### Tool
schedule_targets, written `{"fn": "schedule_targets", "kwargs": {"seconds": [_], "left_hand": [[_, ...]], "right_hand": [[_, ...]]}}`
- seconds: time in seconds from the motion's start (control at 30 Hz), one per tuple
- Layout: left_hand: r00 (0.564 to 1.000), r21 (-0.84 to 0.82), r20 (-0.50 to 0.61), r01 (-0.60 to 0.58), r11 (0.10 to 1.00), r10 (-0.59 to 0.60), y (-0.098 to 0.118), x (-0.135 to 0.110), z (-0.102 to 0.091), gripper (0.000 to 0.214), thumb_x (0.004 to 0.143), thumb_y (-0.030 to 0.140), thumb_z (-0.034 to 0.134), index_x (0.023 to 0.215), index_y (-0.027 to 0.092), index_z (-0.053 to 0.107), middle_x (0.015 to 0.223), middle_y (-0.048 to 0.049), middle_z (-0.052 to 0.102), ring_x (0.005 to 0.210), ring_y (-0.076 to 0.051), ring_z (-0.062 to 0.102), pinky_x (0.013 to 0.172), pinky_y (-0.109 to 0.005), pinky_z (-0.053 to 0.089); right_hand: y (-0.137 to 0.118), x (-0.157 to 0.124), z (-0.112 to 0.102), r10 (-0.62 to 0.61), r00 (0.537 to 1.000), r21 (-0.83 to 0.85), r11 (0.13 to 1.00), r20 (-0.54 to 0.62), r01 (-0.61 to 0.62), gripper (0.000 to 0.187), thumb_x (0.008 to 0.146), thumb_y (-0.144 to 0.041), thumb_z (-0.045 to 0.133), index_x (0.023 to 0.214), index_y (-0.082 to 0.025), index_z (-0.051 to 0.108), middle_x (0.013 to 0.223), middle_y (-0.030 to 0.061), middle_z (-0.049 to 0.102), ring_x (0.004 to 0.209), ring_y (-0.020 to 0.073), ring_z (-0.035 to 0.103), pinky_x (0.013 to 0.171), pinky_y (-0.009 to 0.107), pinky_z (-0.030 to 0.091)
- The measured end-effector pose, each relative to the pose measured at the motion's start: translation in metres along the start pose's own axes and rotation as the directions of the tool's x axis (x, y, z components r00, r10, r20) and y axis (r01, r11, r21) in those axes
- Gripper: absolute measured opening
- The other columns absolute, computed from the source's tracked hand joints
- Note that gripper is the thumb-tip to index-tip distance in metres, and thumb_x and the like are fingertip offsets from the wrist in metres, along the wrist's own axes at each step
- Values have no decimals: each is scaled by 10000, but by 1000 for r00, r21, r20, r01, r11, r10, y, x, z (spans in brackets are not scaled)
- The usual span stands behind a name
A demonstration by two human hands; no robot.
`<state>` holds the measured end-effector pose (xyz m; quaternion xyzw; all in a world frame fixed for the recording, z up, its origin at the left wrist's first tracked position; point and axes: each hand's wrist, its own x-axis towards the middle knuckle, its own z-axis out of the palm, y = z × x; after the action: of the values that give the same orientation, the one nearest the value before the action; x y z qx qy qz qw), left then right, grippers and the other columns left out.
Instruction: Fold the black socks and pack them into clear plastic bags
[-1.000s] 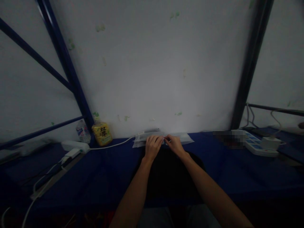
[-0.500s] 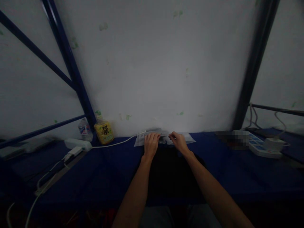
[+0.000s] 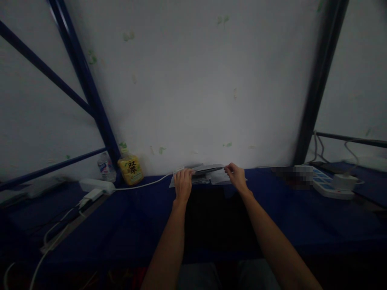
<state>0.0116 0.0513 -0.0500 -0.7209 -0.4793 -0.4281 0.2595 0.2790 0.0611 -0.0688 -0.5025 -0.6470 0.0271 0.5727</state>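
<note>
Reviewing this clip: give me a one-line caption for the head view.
Left hand and right hand grip a flat plastic packet on a blue-covered desk.

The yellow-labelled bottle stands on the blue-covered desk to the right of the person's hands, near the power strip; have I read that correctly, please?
Not quite: the head view shows the yellow-labelled bottle to the left of the left hand and right hand, near the blue metal post, not near the power strip. It does stand on the blue-covered desk.
</note>
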Motion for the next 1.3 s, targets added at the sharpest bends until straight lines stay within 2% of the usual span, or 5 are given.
{"fn": "schedule_targets", "kwargs": {"seconds": [0.3,0.43,0.63,1.0,1.3], "left_hand": [[999,-156,19,-30,987,33,4,-2,10,173,974,230,408,1059,177,550,1040,-83,604,989,-219,563,881,-349,431],[997,-264,59,-35,964,52,12,-3,12,179,986,231,378,1073,187,528,1042,-71,575,983,-184,577,877,-307,468],[988,-370,129,-33,928,87,19,-7,20,190,990,210,351,1102,179,502,1058,-85,583,1003,-190,602,881,-330,496],[968,-434,189,-71,898,168,33,-2,17,263,959,252,453,1212,178,453,1116,-92,612,1049,-195,611,921,-336,495],[910,-128,371,-148,981,186,75,30,20,389,924,111,423,1288,218,508,1110,-82,582,939,-180,620,833,-270,490]], "right_hand": [[-12,-5,-3,102,988,80,992,-112,-93,322,872,-320,453,1149,-185,546,768,29,698,656,172,659,634,281,506],[-38,-14,5,-130,986,106,987,106,119,237,844,-226,468,1012,-194,631,862,35,702,732,162,655,707,284,512],[-49,-29,28,-316,866,14,941,387,337,348,828,-100,460,1120,-182,629,1116,89,657,1071,194,582,964,365,433],[-35,-15,25,-38,919,-295,941,393,166,415,788,-54,524,1173,-204,567,1119,121,663,1027,242,620,866,333,464],[-6,5,-22,-184,955,-40,979,232,199,321,840,-193,484,1111,-168,655,1105,96,688,1027,225,631,924,350,460]]}}
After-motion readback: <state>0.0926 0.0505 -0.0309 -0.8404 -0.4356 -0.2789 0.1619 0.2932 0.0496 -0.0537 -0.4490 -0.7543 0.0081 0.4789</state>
